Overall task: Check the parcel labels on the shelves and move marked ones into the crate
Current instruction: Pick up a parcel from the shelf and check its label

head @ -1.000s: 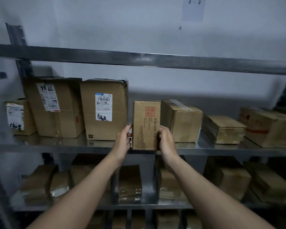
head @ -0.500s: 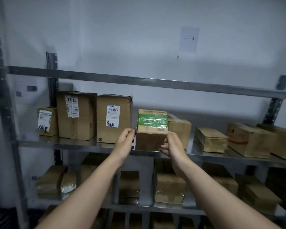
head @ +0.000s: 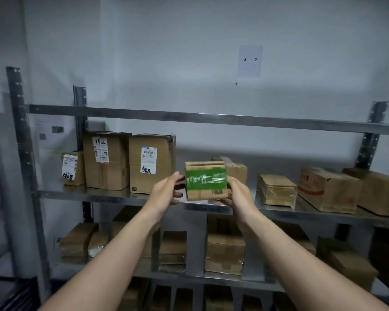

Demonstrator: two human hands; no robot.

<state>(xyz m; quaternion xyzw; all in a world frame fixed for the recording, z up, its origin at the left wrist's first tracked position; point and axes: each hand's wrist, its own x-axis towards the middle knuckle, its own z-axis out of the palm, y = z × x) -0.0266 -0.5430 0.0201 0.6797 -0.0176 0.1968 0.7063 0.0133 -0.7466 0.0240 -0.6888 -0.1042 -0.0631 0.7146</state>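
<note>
I hold a small cardboard parcel (head: 206, 181) in the air in front of the middle shelf (head: 81, 194). A band of green tape with white writing crosses its facing side. My right hand (head: 236, 194) grips its right side and underside. My left hand (head: 166, 190) touches its left edge with fingers spread. On the shelf to the left stand three labelled boxes: a small one (head: 71, 168), a taller one (head: 106, 160) and a large one (head: 151, 163) with handwriting under the barcode. No crate is in view.
More brown boxes lie on the shelf to the right (head: 275, 189) (head: 328, 190) and one behind the held parcel (head: 236, 170). The lower shelf (head: 211, 277) holds several stacked parcels. A paper sign "2 - 2" (head: 250, 60) hangs on the wall. Metal uprights (head: 24, 158) frame the rack.
The parcel stood upright on the shelf; both hands lifted it off and turned it, so the green-taped side now faces me. The view has pulled back from the rack.
</note>
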